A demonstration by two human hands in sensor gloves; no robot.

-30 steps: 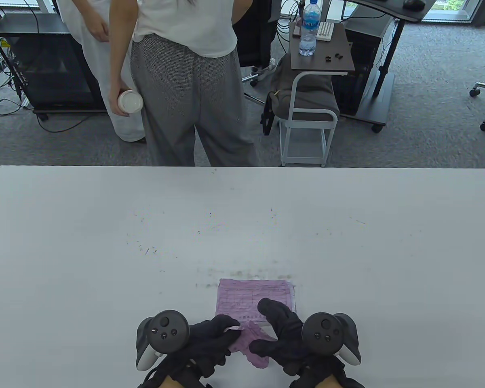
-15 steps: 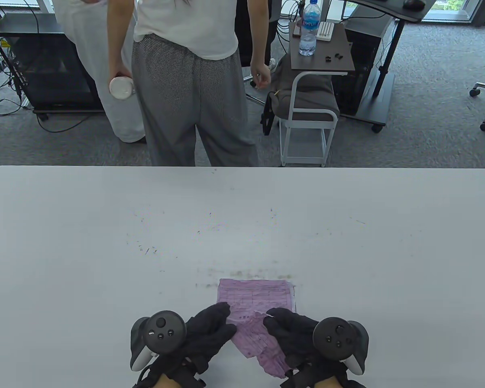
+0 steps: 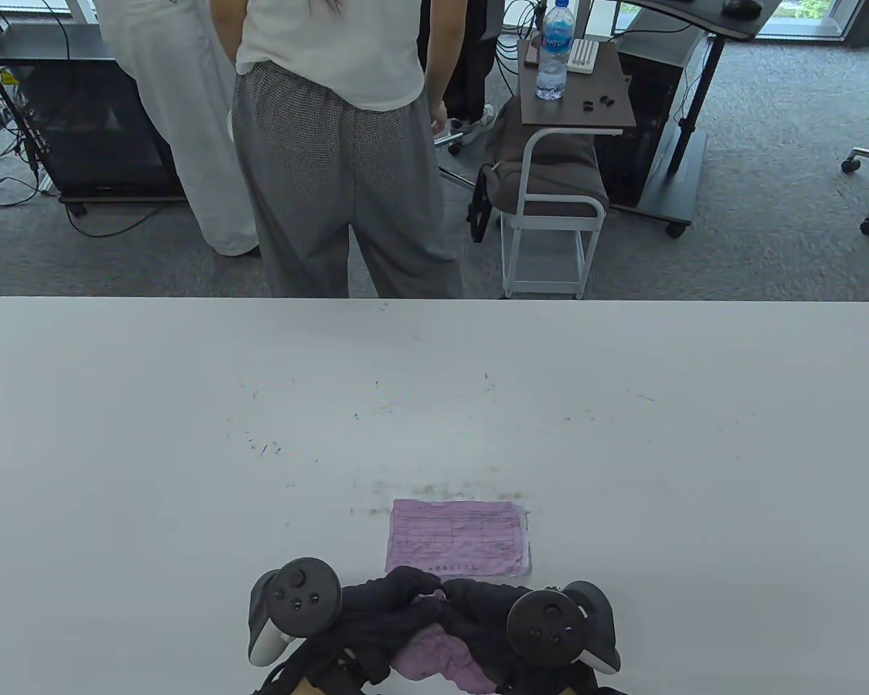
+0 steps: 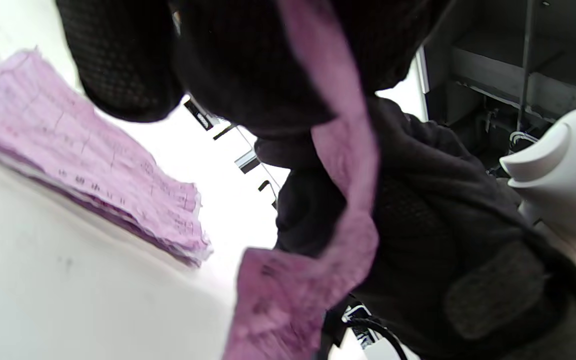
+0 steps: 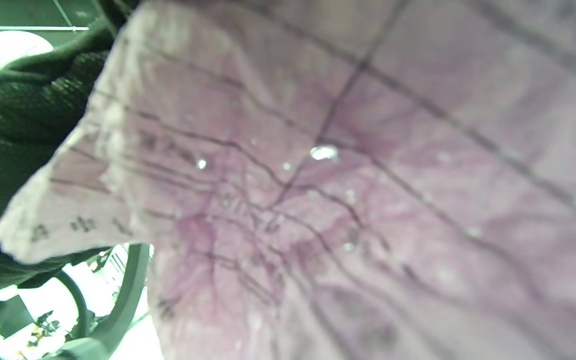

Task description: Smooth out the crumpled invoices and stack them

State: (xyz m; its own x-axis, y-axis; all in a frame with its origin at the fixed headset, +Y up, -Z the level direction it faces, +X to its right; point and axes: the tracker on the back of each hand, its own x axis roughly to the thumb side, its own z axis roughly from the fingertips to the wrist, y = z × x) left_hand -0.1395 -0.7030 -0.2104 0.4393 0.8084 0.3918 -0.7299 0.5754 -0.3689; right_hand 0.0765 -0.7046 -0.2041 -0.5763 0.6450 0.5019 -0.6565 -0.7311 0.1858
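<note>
We saw a flat pink stack (image 3: 458,538) of printed invoices lying squarely on the table at lower centre of the table view, edges slightly ragged. Just below it, at the bottom edge, a crumpled pink invoice (image 3: 434,657) hung wrinkled and partly hidden, its gridlines filling the right wrist view (image 5: 348,200).

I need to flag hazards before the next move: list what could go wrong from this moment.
1. The crumpled invoice, thin and pinched between the left hand and right hand, may tear if pulled apart hard.
2. Both hands work right beside the stack; a sweep forward could knock its sheets askew.
</note>
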